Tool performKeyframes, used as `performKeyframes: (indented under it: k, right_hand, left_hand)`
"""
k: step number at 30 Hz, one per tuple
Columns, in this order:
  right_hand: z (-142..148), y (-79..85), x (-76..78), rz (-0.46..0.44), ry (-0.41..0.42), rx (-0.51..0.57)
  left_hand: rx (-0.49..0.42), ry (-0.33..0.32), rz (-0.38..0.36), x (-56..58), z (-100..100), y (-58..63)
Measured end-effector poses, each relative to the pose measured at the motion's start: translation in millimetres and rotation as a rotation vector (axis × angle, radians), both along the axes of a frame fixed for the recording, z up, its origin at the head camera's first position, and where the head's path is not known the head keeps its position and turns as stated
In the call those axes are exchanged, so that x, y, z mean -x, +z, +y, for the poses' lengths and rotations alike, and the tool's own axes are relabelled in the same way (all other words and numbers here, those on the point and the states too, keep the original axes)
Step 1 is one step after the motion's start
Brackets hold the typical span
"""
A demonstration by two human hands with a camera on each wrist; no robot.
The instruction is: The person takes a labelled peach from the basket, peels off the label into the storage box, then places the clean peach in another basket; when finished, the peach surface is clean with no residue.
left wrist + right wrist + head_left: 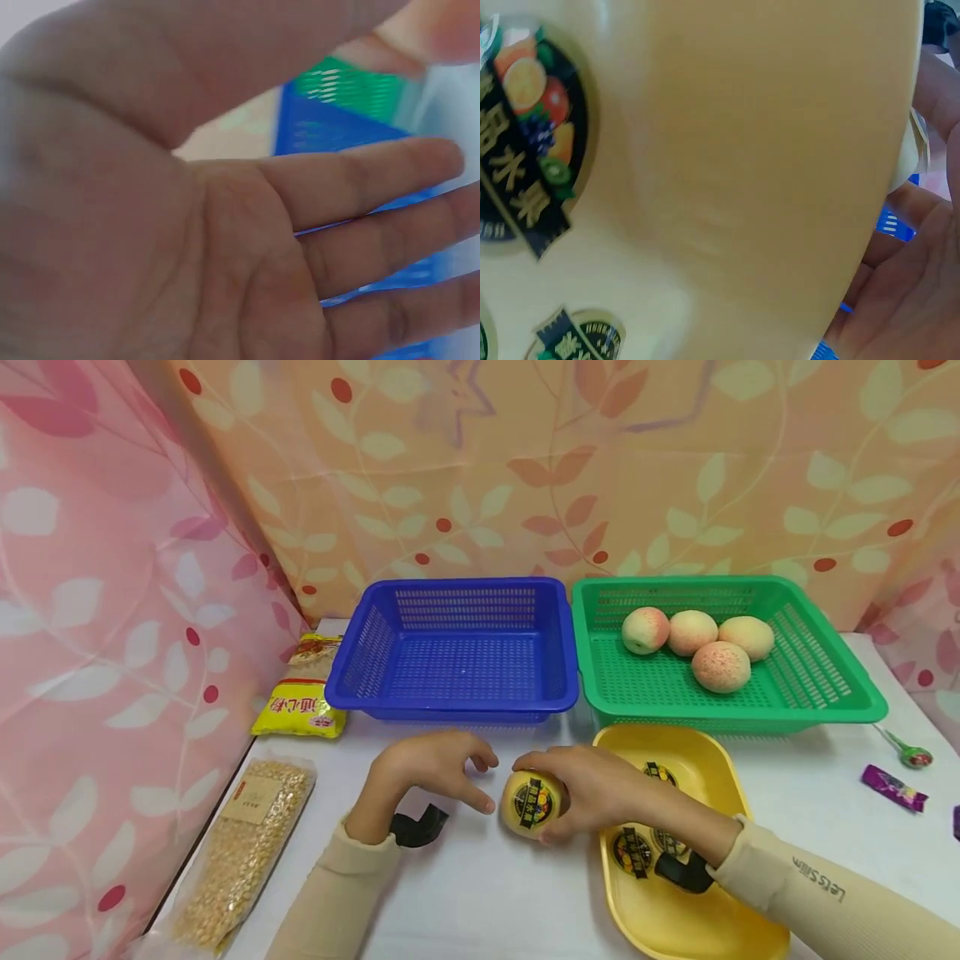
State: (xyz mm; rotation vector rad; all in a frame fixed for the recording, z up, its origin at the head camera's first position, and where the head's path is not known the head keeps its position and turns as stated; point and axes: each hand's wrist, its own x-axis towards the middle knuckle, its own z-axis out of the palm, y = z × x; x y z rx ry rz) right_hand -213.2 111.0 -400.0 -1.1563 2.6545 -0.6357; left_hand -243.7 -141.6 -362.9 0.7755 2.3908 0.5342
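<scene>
My right hand [592, 785] grips a round pale-yellow fruit [517, 793], fingers over its far side and thumb at its near side. A black label [534, 806] with fruit pictures faces up on the fruit. Just left of it, my left hand [442, 768] holds nothing, its thumb and forefinger pointing toward the fruit; in the left wrist view its fingers [375, 180] reach out nearly straight. Beneath my right forearm stands a yellow tray [675, 743], with several round black labels [632, 852] in it. In the right wrist view one label [525, 142] shows up close.
Behind my hands stand a blue basket [450, 703] and a green basket [832, 693] holding several peaches [722, 667]. At left lie a yellow food packet [300, 706] and a bag of pale kernels [243, 843]. A lollipop [915, 756] and a purple-wrapped sweet [895, 787] lie at right.
</scene>
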Motion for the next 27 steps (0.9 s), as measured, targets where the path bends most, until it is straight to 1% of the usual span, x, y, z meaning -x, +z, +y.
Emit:
performKeyframes:
  k: [2,5,8,10,12,15,18,23,25,27]
  right_hand:
    - [0.8,-0.1,-2.3,0.058,-0.015,-0.032]
    - [2.2,1.8,-6.7,0.163,-0.044,-0.065]
    - [3.7,5.4,-10.8,0.254,-0.067,-0.054]
    - [4.8,7.4,-11.9,0.282,-0.073,-0.03]
    - [6.9,8.3,-12.3,0.288,-0.077,-0.011]
    - [11.3,8.4,-11.3,0.259,-0.08,0.01]
    - [16.7,9.2,-9.2,0.205,-0.068,0.044]
    - [24.0,13.9,-2.5,0.077,-0.016,0.193]
    - [25.2,16.6,0.9,0.039,0.007,0.248]
    - [25.8,19.1,3.4,0.022,0.023,0.275]
  left_hand:
    - [0.01,-0.025,0.014,1.2,2.7,-8.2]
    - [-0.019,-0.068,0.014,6.1,6.6,-20.7]
    - [-0.088,-0.088,-0.019,11.8,10.5,-32.7]
    - [-0.152,-0.101,-0.044,15.0,13.5,-39.6]
    - [-0.212,-0.123,-0.045,17.5,16.8,-46.6]
    - [-0.293,-0.153,-0.045,20.0,22.1,-56.0]
    - [-0.34,-0.152,-0.071,21.3,25.6,-62.0]
    - [-0.365,-0.141,-0.123,25.0,25.4,-66.8]
    - [-0.37,-0.145,-0.133,26.7,24.6,-67.6]
    - [-0.374,-0.145,-0.143,27.8,24.0,-67.4]
